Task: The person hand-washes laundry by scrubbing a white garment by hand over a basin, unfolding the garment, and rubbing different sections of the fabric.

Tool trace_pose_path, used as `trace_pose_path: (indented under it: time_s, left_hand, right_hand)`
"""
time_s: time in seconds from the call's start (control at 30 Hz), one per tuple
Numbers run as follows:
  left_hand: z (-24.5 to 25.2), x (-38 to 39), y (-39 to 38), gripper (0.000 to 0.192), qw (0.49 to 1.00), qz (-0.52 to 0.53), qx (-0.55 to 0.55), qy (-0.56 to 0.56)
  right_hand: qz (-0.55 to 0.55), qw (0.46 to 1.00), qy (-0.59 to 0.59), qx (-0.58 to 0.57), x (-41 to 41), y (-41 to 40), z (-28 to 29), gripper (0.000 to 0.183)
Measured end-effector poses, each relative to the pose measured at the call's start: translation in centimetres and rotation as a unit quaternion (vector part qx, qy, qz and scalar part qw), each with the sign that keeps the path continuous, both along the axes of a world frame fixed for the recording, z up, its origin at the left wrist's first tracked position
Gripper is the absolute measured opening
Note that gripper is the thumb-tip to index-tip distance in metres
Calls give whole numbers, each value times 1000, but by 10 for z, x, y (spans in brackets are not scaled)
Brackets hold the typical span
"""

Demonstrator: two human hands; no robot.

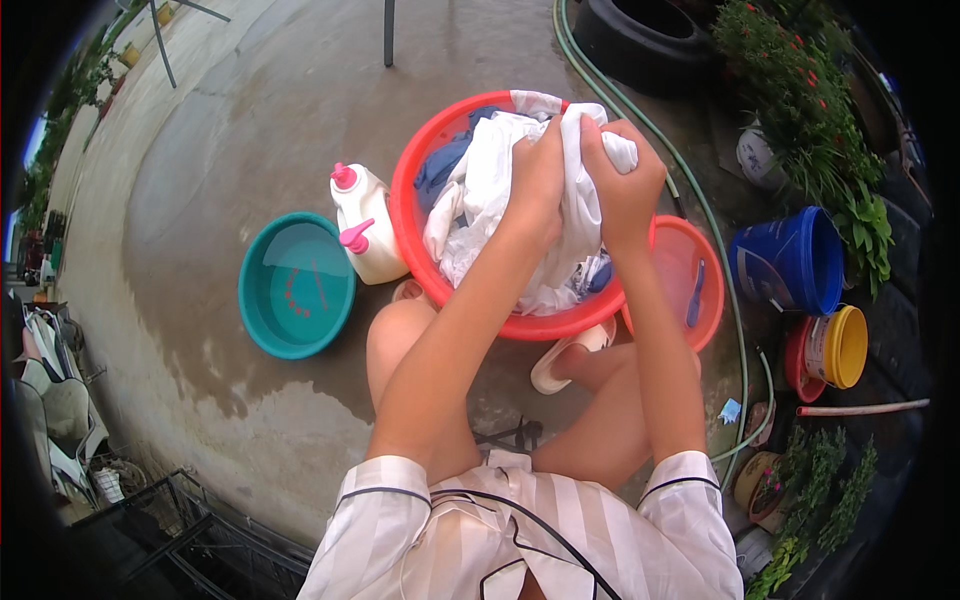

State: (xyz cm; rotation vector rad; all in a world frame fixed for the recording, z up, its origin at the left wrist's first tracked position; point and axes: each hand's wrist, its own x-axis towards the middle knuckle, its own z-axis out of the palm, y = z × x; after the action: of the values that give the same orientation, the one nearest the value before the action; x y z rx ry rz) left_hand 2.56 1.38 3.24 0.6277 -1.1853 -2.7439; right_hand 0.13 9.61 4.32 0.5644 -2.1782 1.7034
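A large red plastic basin (pixel 409 225) stands before me, heaped with white garments and some blue cloth (pixel 442 169). Over its right side, my right hand (pixel 630 172) grips a bunched white cloth (pixel 581 180), whose end pokes out past my thumb. My left hand (pixel 538 176) is closed on the same white cloth, just left of the right one; its fingertips are hidden behind the fabric. The cloth hangs down between both hands into the basin. More white laundry (pixel 491 161) lies beneath and left of my left hand.
Left of the basin are a detergent jug (pixel 367 225) with a pink cap and a teal basin (pixel 251 289) of water. At right, a smaller red basin (pixel 675 277) holds a blue brush (pixel 696 292). A green hose (pixel 724 262), blue bucket (pixel 784 259) and tire (pixel 637 56) lie beyond.
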Motion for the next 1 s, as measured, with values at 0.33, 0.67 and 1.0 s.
trace_pose_path:
  time_s: [0.33, 0.67, 1.0]
  left_hand:
    - [7, 2, 4, 29, 998, 53, -12, -8]
    - [-18, -7, -26, 20, 999, 8, 20, 42]
    - [4, 2, 0, 33, 999, 50, 22, -4]
  right_hand:
    - [-37, 999, -32, -6, -20, 0, -4, 25]
    - [89, 978, 181, 47, 40, -6, 0, 15]
    - [14, 997, 70, 32, 4, -1, -2, 20]
